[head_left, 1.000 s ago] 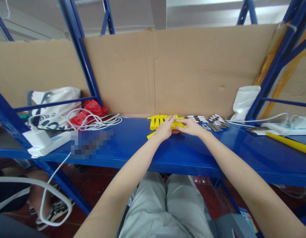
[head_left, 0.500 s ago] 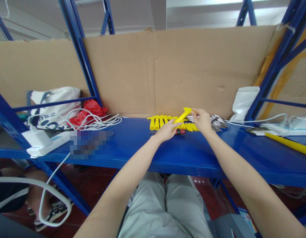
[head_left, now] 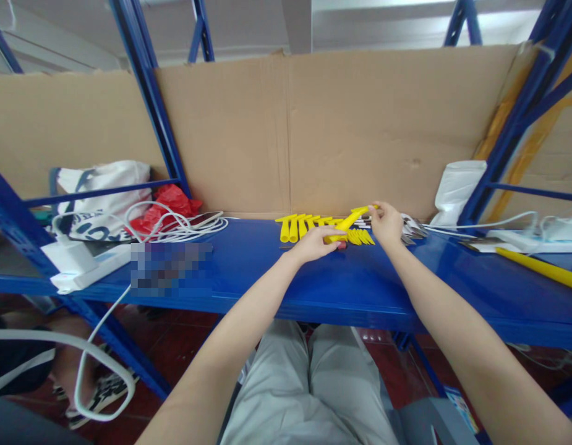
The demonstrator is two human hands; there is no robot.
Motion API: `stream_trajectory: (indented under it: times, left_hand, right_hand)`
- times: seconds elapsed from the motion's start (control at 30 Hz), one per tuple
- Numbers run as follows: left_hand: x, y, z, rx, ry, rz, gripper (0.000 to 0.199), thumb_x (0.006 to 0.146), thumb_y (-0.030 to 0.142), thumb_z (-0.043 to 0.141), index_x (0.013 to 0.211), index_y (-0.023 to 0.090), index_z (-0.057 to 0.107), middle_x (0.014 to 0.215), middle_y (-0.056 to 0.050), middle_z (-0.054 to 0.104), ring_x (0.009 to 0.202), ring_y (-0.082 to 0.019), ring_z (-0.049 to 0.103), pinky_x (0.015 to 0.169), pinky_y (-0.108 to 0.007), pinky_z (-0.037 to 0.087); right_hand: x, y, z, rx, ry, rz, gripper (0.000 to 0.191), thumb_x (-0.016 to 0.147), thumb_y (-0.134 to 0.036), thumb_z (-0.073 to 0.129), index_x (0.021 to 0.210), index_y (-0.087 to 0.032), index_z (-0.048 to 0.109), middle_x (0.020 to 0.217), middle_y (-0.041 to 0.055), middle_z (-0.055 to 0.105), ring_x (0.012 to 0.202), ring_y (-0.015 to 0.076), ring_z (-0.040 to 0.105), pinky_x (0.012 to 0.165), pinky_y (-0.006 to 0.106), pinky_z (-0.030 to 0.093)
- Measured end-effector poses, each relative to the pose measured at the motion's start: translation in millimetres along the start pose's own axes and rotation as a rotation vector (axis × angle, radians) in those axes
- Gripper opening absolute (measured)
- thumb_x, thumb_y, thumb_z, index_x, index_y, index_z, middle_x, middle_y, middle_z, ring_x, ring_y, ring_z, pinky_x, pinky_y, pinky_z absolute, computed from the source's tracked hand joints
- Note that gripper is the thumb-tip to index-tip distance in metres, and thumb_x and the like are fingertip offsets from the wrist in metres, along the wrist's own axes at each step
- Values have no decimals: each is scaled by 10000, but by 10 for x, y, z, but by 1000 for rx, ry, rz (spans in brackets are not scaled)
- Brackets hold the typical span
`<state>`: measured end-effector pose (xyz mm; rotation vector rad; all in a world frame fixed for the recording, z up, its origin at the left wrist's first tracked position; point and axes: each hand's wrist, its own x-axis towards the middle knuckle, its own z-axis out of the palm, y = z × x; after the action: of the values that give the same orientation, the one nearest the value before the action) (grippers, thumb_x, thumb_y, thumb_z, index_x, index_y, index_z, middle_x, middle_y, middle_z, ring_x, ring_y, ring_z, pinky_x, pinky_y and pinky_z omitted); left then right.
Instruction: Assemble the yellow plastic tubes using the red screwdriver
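Note:
A yellow handle-like piece (head_left: 350,222) is held tilted above the blue table, its flared end up and to the right. My left hand (head_left: 317,243) grips its lower end. At its upper right end, my right hand (head_left: 386,224) has its fingers pinched; whether they grip the piece or something small is hard to tell. Behind my left hand lies a row of yellow tubular pieces (head_left: 293,228). Between my hands are small yellow pieces (head_left: 360,237). Metal blades (head_left: 412,227) lie right of my right hand. A red tool (head_left: 342,245) is partly hidden beneath my left hand.
Tangled white cables (head_left: 188,230), a red plastic bag (head_left: 167,207) and a power strip (head_left: 98,269) are at left. On the right are a white pouch (head_left: 458,193) and a long yellow bar (head_left: 540,267). Cardboard (head_left: 350,130) stands behind the table. A person's leg shows lower left.
The yellow piece has swung to a flatter tilt, its flared end moving right. My right hand has shifted slightly right; my left hand now covers more of the red tool.

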<state>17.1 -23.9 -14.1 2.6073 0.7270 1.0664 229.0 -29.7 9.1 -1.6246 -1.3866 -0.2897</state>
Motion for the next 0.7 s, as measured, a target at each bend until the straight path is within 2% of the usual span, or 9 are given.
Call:
stream_trajectory:
  times: [0.1,0.2,0.3,0.4,0.53,0.7]
  left_hand:
    - [-7,19,23,-158,12,-40,320,828,202,681,1146,201,715,1164,-74,723,1109,-206,662,1005,-396,494]
    - [-11,46,17,-225,28,-77,341,821,212,695,1161,197,706,1123,-70,738,1042,-209,688,945,-399,534]
    - [9,71,-13,-170,89,-137,325,832,227,686,1155,198,708,1119,-72,739,1004,-219,698,914,-418,551]
    - [45,56,-49,-64,232,-221,279,860,206,649,1128,180,720,1197,-92,706,1080,-216,676,975,-401,521]
    - [61,-70,-142,123,399,-357,273,882,172,600,1127,157,719,1244,-110,681,1199,-217,617,1046,-371,469]
    - [-22,-328,-346,285,531,-523,298,883,158,565,1138,193,714,1301,-92,650,1228,-242,596,1053,-367,453]
  right_hand:
    - [11,21,14,-1,11,7,469,940,-354,342,1221,-117,632,1188,176,666,1088,270,614,953,354,440]
    - [8,18,25,35,16,-18,498,941,-341,328,1289,-99,589,1230,179,651,1096,260,619,965,348,446]
    - [-8,4,40,66,0,-86,565,925,-324,359,1422,-77,463,1350,184,581,1143,249,608,994,341,441]
    - [-23,-8,69,96,-59,-149,647,900,-307,398,1504,-82,339,1406,171,540,1062,226,646,990,345,458]
    - [-17,-6,117,142,-110,-205,623,869,-261,419,1464,-77,417,1430,162,519,981,211,667,1008,368,463]
    - [17,65,202,122,-168,-250,562,855,-235,434,1392,-95,524,1400,154,551,1120,234,627,1046,400,447]
